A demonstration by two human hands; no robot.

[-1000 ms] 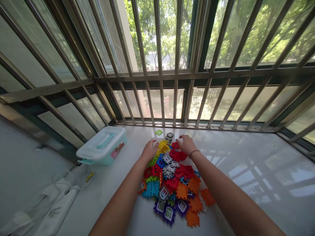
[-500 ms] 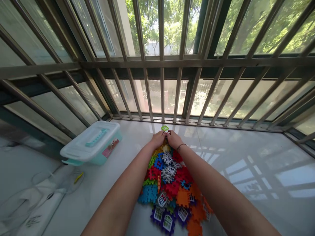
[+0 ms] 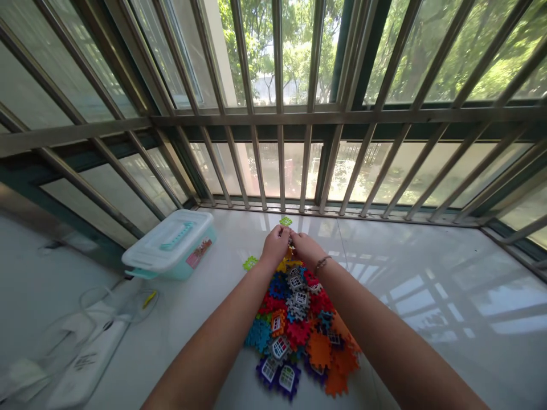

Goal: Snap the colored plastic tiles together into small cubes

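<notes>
A heap of colourful interlocking plastic building pieces (image 3: 299, 319) lies on the white polished stone ledge (image 3: 405, 273). Some pieces have small window shapes. My left hand (image 3: 276, 246) and my right hand (image 3: 305, 249) meet at the heap's far end, fingers bunched together. Whatever lies between the fingers is hidden, though a yellow piece (image 3: 282, 265) shows just below them. A green piece (image 3: 286, 221) lies alone just beyond my hands, and another green piece (image 3: 250, 262) rests left of the heap.
A teal plastic box with a white lid (image 3: 168, 245) stands to the left, near the metal window bars (image 3: 277, 171). At lower left lie a white power strip (image 3: 88, 356), loose cable and a small yellow object (image 3: 149, 299).
My hands have stayed together at the heap's far end, with fingers bunched more tightly. A green piece now shows left of the heap, and the view has shifted slightly.
</notes>
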